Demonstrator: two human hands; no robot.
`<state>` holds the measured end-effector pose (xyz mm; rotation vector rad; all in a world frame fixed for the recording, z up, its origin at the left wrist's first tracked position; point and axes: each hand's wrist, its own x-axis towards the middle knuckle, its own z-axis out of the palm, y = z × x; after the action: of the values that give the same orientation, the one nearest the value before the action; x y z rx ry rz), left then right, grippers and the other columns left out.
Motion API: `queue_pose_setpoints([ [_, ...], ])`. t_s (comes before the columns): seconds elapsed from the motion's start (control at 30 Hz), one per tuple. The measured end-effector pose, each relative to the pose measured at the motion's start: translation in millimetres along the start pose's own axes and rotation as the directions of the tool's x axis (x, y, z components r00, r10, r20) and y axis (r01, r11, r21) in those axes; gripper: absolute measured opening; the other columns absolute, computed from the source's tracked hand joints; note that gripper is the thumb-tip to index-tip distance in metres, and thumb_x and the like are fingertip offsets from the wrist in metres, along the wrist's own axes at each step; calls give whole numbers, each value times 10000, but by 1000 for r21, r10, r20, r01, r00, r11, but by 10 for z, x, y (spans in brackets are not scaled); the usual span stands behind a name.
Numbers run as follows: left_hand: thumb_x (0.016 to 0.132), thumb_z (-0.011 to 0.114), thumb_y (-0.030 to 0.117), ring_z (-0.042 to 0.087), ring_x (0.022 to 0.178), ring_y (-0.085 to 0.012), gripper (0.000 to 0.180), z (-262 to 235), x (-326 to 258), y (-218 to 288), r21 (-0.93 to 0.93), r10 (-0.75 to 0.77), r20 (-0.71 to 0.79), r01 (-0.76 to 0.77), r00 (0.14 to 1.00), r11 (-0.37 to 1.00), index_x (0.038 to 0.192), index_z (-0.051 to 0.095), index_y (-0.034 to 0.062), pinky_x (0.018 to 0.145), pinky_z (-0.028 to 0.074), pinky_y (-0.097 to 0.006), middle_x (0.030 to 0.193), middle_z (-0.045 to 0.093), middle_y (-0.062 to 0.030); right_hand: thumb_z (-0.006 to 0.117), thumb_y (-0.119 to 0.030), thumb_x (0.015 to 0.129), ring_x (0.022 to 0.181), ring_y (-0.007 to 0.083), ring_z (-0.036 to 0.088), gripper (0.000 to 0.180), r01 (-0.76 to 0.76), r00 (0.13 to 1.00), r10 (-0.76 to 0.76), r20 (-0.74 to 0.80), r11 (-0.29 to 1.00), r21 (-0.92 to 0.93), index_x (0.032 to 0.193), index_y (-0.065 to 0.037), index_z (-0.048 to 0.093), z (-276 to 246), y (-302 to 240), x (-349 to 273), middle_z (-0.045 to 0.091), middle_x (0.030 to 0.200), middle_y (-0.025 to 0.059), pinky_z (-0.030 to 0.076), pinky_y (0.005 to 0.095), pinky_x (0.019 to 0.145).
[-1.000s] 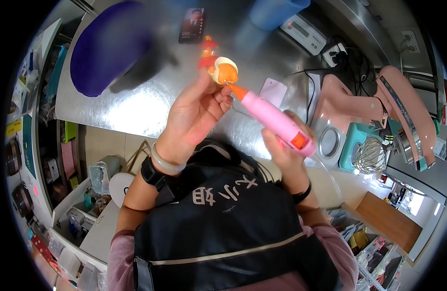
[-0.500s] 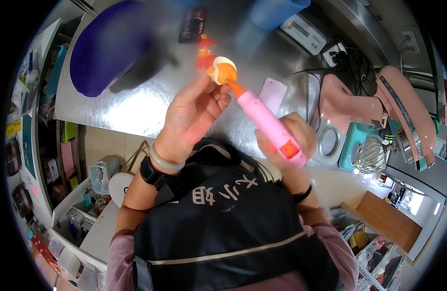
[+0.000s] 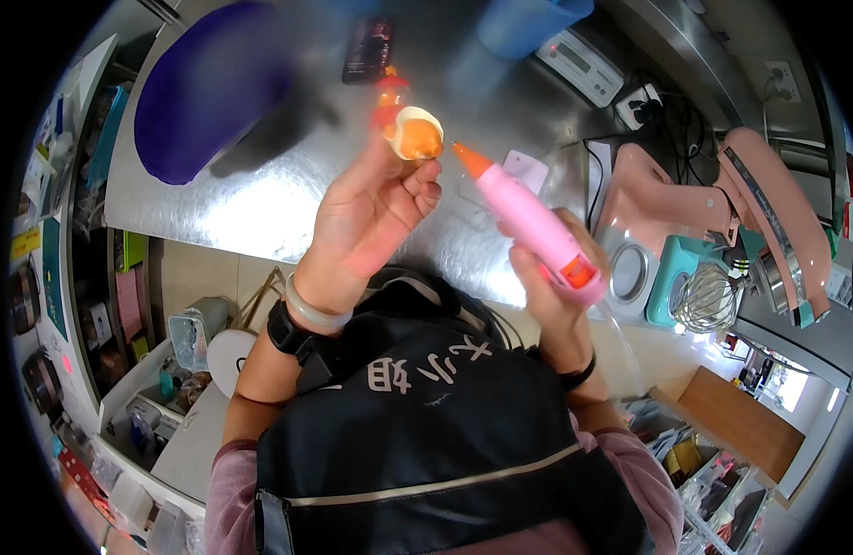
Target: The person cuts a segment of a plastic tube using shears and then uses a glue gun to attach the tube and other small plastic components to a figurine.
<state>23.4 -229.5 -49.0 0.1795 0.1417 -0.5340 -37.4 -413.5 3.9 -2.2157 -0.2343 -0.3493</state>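
My left hand (image 3: 376,208) is closed, its fingertips pinching a small orange ornament (image 3: 420,141) with a cream, cup-like rim. A blurred red and orange figure (image 3: 391,92) with a yellow tip shows just beyond it; I cannot tell whether the two are joined. My right hand (image 3: 556,287) is wrapped round a pink hot glue gun (image 3: 533,217), whose orange nozzle points up and left toward the ornament. A small gap lies between the nozzle tip and the ornament. From the gun's back end hangs a pale cord.
Under my hands is a metal table (image 3: 260,199). A dark blue bowl-like shape (image 3: 195,92) hangs at the left, a phone-like dark card (image 3: 368,51) lies far, and a blue container (image 3: 528,23) stands beyond. A scale (image 3: 579,65) and a pink stand mixer (image 3: 672,199) are right.
My right hand has drawn the glue gun back to the right, so its nozzle has come away from the ornament. The left hand has tilted the ornament slightly.
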Motion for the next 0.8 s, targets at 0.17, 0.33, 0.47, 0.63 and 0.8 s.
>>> queue_pose_setpoints([
  [0.17,900,476,270,569,880,-174,337,-11,-13,1,-26,-12,10,12,1000,1000,1136,469,29,761,451,-283,1043,555,-92,734,-223,650,549,203,568,247,44,999,-44,-19,999,-10,739,-51,581,31,43,-10,577,663,63,446,274,503],
  [0.33,899,480,264,567,869,-173,336,-16,-19,-5,-30,-15,-9,14,1000,999,1132,467,22,765,453,-285,1039,551,-97,699,-202,686,520,168,513,231,54,998,-55,-24,998,-9,734,-18,568,44,27,7,536,627,62,398,258,475],
  [0.47,900,477,267,565,865,-171,338,-17,-17,-8,-39,-24,17,24,1000,999,1131,468,22,765,454,-285,1035,551,-97,732,-263,667,478,204,524,273,49,998,-50,-43,998,-30,685,-61,549,51,53,-8,534,590,65,414,283,439],
  [0.63,903,470,266,562,862,-171,331,-10,-18,-10,-39,-22,20,23,1000,999,1127,472,22,764,454,-288,1033,552,-98,673,-178,724,552,103,462,235,10,1000,-10,-7,999,41,773,25,565,40,60,-46,507,650,38,361,228,497],
  [0.8,905,466,266,560,862,-176,329,-9,-9,-18,-53,-19,18,20,1000,998,1127,473,24,764,455,-292,1031,551,-97,673,-168,722,562,108,479,229,19,1000,-19,12,1000,-21,787,26,571,21,78,-61,526,665,42,379,233,509],
])
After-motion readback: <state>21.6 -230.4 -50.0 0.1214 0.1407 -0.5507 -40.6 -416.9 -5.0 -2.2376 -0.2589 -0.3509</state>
